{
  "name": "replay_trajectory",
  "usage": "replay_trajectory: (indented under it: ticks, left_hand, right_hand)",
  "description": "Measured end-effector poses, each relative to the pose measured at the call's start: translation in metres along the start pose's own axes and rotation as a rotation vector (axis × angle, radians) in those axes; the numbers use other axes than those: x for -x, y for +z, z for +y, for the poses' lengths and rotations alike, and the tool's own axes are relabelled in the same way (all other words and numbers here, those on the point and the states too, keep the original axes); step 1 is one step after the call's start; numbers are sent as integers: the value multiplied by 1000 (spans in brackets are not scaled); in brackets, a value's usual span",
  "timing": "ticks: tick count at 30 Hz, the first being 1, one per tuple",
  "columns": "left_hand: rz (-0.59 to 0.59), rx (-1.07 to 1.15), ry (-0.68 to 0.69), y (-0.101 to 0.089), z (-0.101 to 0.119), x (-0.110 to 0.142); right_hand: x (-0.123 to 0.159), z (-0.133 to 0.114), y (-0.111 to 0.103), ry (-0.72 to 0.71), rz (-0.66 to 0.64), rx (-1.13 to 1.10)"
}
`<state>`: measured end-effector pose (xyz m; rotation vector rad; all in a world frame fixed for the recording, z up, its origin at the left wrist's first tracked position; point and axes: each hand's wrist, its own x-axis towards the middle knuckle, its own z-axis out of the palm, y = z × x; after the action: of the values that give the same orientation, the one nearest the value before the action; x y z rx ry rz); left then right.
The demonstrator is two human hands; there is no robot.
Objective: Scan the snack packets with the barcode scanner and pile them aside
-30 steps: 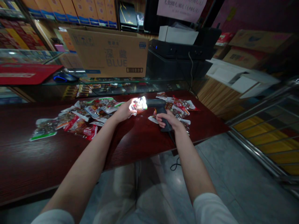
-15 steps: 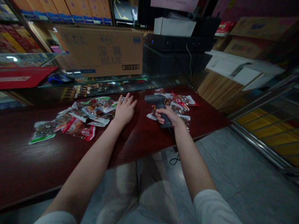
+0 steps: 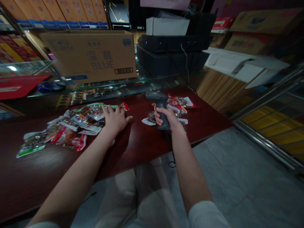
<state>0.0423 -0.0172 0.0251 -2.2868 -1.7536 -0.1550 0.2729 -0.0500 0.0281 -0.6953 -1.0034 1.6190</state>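
The tabletop (image 3: 137, 142) is finished in dark reddish-brown, wood-grained material with a dull sheen. A pistol-shaped scanner (image 3: 160, 97) of dark, smooth casing is fitted with a cable hanging from its handle past the near edge. Glossy, crinkled film is used for the flat packets of the left pile (image 3: 89, 117) and the right pile (image 3: 178, 100); clear, white, red and green areas are shown. The scanner is located in the right grip (image 3: 167, 117), which is closed around the handle, with the scanner head projecting beyond the fingers and directed to the left. The right pile is positioned just beside and beyond this grip, partly hidden by it. The left grip (image 3: 115, 120) is spread, palm down, over the right end of the left pile, with the thumb extended to the right; whether anything is held beneath the palm cannot be told. Brown and reddish contents are visible through the packet film. An upright corrugated cardboard box (image 3: 92, 58) is placed at the far left, its contents hidden by its front wall. Small packaged goods (image 3: 78, 95) are contained below the glass shelf (image 3: 106, 85).
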Motion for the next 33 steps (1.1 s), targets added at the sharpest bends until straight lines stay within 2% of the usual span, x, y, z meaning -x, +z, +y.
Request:
replay_trajectory:
  ticks: [2, 4, 8, 11, 13, 16, 19, 23, 28, 31, 33]
  left_hand:
    - [77, 35, 42, -1, 13, -7]
    - [98, 133, 109, -1, 29, -19]
    - [-28, 492, 217, 11, 65, -57]
    - [-93, 797, 222, 29, 88, -89]
    - [-151, 870, 190, 40, 99, -107]
    - [-249, 842, 154, 48, 106, -122]
    - [-260, 870, 162, 48, 101, -123]
    - [-98, 1042, 84, 43, 81, -114]
    - [-38, 1307, 6, 34, 41, -94]
    - [7, 1314, 35, 24, 14, -76]
    - [-20, 1318, 46, 16, -2, -62]
  right_hand:
    - [0, -4, -4, -52, 35, -93]
    - [0, -9, -8, -100, 85, -186]
    - [0, -16, -15, -157, 203, -284]
    - [0, -17, -17, -162, 248, -297]
    - [-1, -17, -17, -155, 246, -296]
    - [-2, -15, -18, -149, 233, -289]
    - [-4, -12, -21, -158, 206, -286]
    - [-7, -8, -22, -112, 179, -269]
    - [-6, -5, -14, -54, 163, -214]
    - [-4, -4, -8, 9, 122, -140]
    - [-3, -3, -4, 40, 88, -90]
